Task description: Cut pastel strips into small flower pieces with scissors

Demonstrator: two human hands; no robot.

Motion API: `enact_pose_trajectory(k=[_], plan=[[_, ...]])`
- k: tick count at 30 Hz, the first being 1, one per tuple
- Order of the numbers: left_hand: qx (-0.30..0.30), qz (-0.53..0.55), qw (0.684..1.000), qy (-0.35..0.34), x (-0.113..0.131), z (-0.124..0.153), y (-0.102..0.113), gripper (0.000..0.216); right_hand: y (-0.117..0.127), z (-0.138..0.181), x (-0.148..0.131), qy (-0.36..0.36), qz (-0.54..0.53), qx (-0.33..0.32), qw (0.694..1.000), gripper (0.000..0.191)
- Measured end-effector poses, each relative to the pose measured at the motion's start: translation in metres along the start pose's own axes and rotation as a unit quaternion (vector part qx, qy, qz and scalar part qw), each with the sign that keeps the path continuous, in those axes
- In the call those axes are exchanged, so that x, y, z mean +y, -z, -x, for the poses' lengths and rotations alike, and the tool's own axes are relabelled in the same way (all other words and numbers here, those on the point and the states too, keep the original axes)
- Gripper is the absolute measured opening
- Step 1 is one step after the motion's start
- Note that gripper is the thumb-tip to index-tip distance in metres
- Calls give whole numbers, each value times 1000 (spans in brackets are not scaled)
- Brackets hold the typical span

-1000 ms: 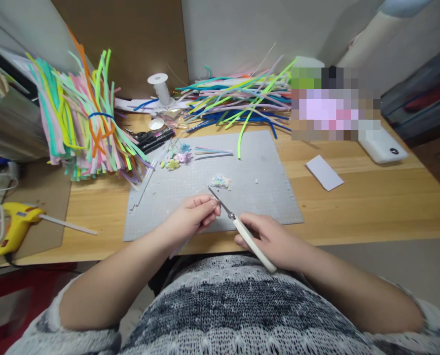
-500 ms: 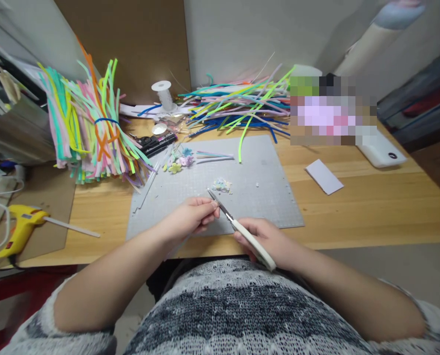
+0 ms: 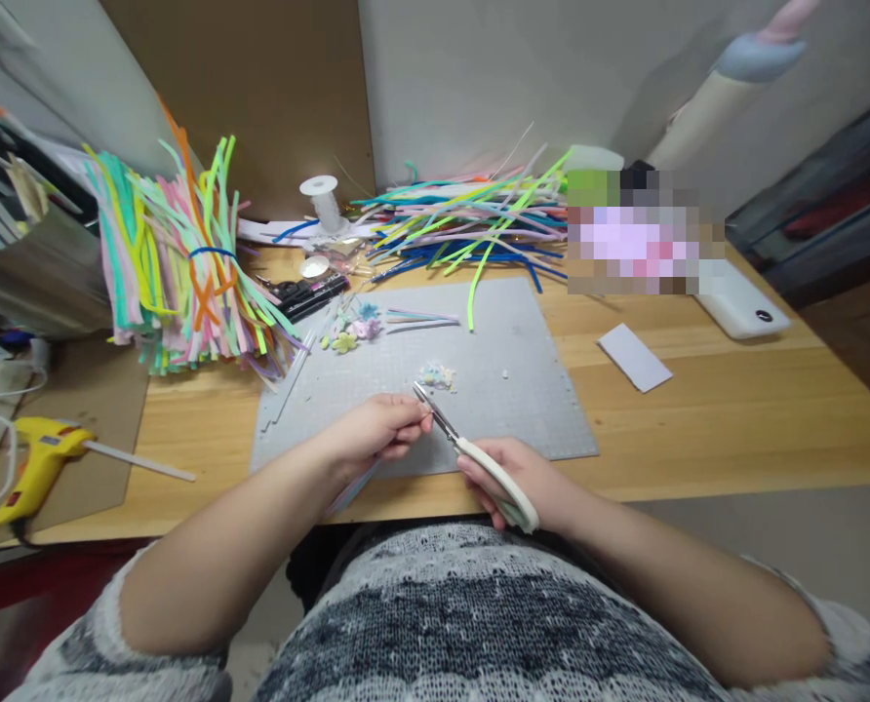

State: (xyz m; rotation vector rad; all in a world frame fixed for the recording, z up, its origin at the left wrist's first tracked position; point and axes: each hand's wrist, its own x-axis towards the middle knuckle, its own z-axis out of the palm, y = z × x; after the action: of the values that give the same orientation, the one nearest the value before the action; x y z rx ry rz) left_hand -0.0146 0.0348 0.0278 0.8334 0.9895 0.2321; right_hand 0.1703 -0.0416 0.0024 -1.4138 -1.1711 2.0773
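My right hand (image 3: 508,478) is wrapped round the white handles of a pair of scissors (image 3: 497,478). The blades point up and left, their tips beside the fingers of my left hand (image 3: 395,427). That hand is closed in a pinch; pale pipe cleaners (image 3: 354,489) stick out below it towards the table edge, and their upper ends are hidden by the fingers. Just beyond the blades, a small heap of pale clippings (image 3: 437,375) lies on the grey cutting mat (image 3: 515,409). Pastel pipe-cleaner flowers (image 3: 351,327) with long stems rest further back on the mat.
Bundled pipe cleaners (image 3: 178,263) stand at the left, and a loose pile (image 3: 471,214) lies at the back. A yellow glue gun (image 3: 40,463) is at far left. A white spool (image 3: 323,205), a white card (image 3: 635,357) and a white case (image 3: 742,302) are also on the table.
The view has shifted slightly. The scissor blades look closer together, and more of the pale pipe cleaners shows below my left hand. Both hands stay in nearly the same place.
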Motion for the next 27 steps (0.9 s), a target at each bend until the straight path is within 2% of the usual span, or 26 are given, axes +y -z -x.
enact_pose_trajectory(k=[9, 13, 16, 18, 20, 21, 23, 25, 27], plan=[[-18, -10, 1000, 3, 0, -7, 6, 25, 2, -4, 4, -12, -5, -6, 1000, 47], [-41, -20, 998, -35, -2, 0, 8, 26, 6, -1, 0, -12, 4, -5, 1000, 47], [-67, -35, 994, -74, -1, 14, 5, 27, 18, 6, -8, 13, 19, 29, 999, 45], [-89, -40, 991, -91, 0, 25, 4, 28, 32, 12, -15, 52, 72, 82, 993, 40], [-98, -31, 990, -98, 1, 34, 5, 28, 50, 18, -22, 102, 185, 162, 964, 32], [-96, -23, 990, -97, 1, 37, 6, 28, 60, 21, -24, 125, 257, 209, 935, 29], [-81, -5, 992, -93, 2, 40, 9, 27, 80, 25, -29, 148, 390, 298, 858, 23], [-58, 12, 994, -97, 3, 41, 13, 27, 97, 26, -30, 159, 487, 338, 789, 19], [-36, 24, 994, -101, 1, 41, 17, 27, 109, 24, -30, 173, 544, 359, 738, 16]])
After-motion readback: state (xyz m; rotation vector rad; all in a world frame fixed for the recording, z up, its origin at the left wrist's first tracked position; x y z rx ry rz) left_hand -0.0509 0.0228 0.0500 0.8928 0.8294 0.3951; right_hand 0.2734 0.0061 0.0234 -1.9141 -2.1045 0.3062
